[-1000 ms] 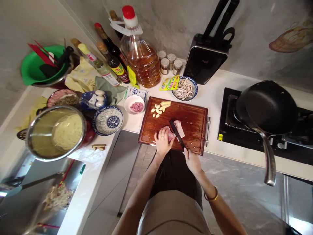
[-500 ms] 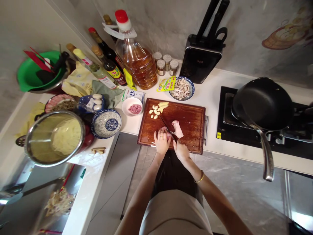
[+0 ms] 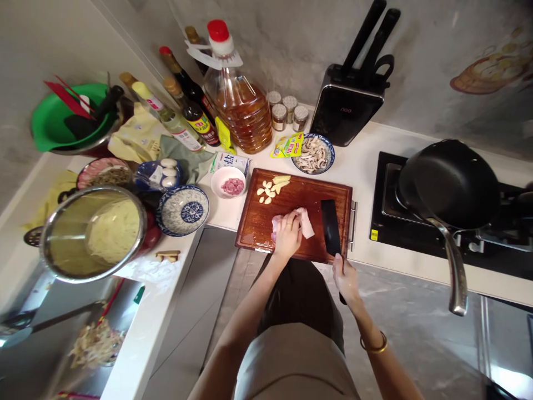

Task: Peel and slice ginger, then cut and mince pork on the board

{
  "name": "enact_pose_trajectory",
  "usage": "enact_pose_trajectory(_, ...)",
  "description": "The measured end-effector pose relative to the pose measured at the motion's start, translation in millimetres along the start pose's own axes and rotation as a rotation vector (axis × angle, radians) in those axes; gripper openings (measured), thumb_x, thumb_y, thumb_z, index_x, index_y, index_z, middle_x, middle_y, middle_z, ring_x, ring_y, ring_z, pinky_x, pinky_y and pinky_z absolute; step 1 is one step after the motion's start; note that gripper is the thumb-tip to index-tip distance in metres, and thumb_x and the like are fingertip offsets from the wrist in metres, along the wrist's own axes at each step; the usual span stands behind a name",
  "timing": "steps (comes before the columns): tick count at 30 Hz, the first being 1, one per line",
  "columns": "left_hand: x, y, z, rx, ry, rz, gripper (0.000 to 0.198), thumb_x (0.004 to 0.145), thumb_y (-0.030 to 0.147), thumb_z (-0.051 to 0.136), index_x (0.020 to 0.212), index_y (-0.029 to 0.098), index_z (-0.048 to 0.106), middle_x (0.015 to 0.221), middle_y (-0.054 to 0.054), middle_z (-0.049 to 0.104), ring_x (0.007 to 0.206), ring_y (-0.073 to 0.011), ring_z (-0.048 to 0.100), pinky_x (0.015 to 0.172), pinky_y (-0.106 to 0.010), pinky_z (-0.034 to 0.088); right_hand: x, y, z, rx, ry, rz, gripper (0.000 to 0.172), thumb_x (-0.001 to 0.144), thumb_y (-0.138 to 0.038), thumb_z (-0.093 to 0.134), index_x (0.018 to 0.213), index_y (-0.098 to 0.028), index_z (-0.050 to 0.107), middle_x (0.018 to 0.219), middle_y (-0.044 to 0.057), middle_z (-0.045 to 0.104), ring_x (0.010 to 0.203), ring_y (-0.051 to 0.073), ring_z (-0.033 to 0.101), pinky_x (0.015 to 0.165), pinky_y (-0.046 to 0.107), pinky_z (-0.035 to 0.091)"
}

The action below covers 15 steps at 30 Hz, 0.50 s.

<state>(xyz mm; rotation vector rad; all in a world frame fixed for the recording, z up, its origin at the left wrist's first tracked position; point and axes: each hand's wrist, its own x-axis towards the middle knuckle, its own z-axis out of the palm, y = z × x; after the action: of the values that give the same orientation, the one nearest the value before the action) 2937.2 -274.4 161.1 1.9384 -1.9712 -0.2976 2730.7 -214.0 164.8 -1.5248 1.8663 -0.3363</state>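
Note:
A wooden cutting board [image 3: 266, 222] lies at the counter's front edge. On it sits a piece of raw pink meat [image 3: 306, 222], and my left hand [image 3: 287, 236] is curled over its left part. My right hand [image 3: 346, 278] grips the handle of a black cleaver [image 3: 331, 233], whose flat blade rests over the board's right side, apart from the meat. Peeled garlic cloves and ginger slices [image 3: 270, 188] lie at the board's far left corner.
A bowl of sliced mushrooms [image 3: 313, 154], a small dish of meat bits [image 3: 228, 183], oil and sauce bottles [image 3: 237, 94] and a knife block [image 3: 347, 105] stand behind the board. A black pan [image 3: 452, 180] sits on the stove at right. Bowls and a steel basin of noodles [image 3: 94, 233] crowd the left.
My right hand drew the cleaver out of the meat and moved it right, the blade now lying flat. My left hand shifted up over the meat.

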Motion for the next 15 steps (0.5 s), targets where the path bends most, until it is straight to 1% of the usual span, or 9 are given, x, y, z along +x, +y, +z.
enact_pose_trajectory(2, 20.3, 5.9, 7.5, 0.02, -0.04, 0.037, 0.052, 0.078, 0.012, 0.038, 0.13, 0.018, 0.034, 0.136, -0.012, 0.035, 0.124, -0.0257, 0.031, 0.102, -0.046, 0.022, 2.2, -1.9, -2.8, 0.056, 0.045, 0.037, 0.055, 0.088, -0.053, 0.019, 0.071, -0.016, 0.056, 0.055, 0.004, 0.057, 0.05, 0.015, 0.054, 0.052, 0.024, 0.038)
enact_pose_trajectory(3, 30.6, 5.8, 10.2, 0.036, -0.073, 0.041, 0.052, 0.077, 0.009, 0.037, 0.129, 0.018, 0.036, 0.132, -0.013, 0.04, 0.121, -0.0257, 0.034, 0.101, -0.047, 0.023, 2.9, -2.8, -3.7, 0.077, 0.057, 0.052, 0.056, 0.088, -0.055, 0.018, 0.069, -0.016, 0.055, 0.052, 0.003, 0.056, 0.048, 0.014, 0.053, 0.051, 0.024, 0.038)
enact_pose_trajectory(5, 48.4, 0.4, 11.7, 0.061, -0.178, 0.06, 0.045, 0.076, 0.008, 0.039, 0.119, 0.019, 0.045, 0.117, -0.013, 0.051, 0.111, -0.0252, 0.044, 0.097, -0.047, 0.028, 2.8, -4.1, -4.6, 0.104, 0.074, 0.078, 0.058, 0.086, -0.058, 0.018, 0.068, -0.017, 0.055, 0.049, 0.003, 0.054, 0.046, 0.014, 0.051, 0.048, 0.023, 0.037)
enact_pose_trajectory(7, 60.8, -9.0, 8.1, 0.041, -0.298, 0.111, 0.033, 0.075, 0.01, 0.044, 0.105, 0.021, 0.052, 0.103, -0.01, 0.055, 0.098, -0.0227, 0.05, 0.088, -0.04, 0.037, 0.5, -4.9, -4.4, 0.129, 0.091, 0.095, 0.06, 0.085, -0.06, 0.018, 0.069, -0.017, 0.056, 0.049, 0.002, 0.054, 0.046, 0.013, 0.051, 0.047, 0.023, 0.036)
enact_pose_trajectory(9, 68.0, -17.9, 1.3, -0.026, -0.371, 0.161, 0.023, 0.073, 0.012, 0.048, 0.093, 0.022, 0.054, 0.097, -0.007, 0.054, 0.087, -0.0188, 0.052, 0.078, -0.031, 0.042, -2.7, -5.8, -3.4, 0.161, 0.11, 0.113, 0.061, 0.084, -0.062, 0.019, 0.068, -0.016, 0.056, 0.048, 0.002, 0.053, 0.045, 0.013, 0.05, 0.046, 0.023, 0.035)
enact_pose_trajectory(12, 73.3, -22.4, -10.0, -0.126, -0.391, 0.21, 0.018, 0.072, 0.01, 0.048, 0.085, 0.022, 0.051, 0.088, -0.003, 0.053, 0.079, -0.0156, 0.051, 0.07, -0.026, 0.043, -6.4, -7.0, -1.8, 0.221, 0.141, 0.149, 0.061, 0.082, -0.064, 0.021, 0.066, -0.016, 0.055, 0.047, 0.002, 0.051, 0.043, 0.012, 0.047, 0.044, 0.023, 0.034)
enact_pose_trajectory(15, 76.1, -13.5, -19.5, -0.172, -0.336, 0.283, 0.019, 0.071, 0.006, 0.046, 0.082, 0.021, 0.05, 0.08, -0.002, 0.052, 0.081, -0.0168, 0.049, 0.073, -0.028, 0.043, -5.6, -6.4, -2.8, 0.288, 0.164, 0.168, 0.059, 0.082, -0.064, 0.023, 0.066, -0.016, 0.054, 0.046, 0.0, 0.05, 0.04, 0.011, 0.044, 0.042, 0.023, 0.032)
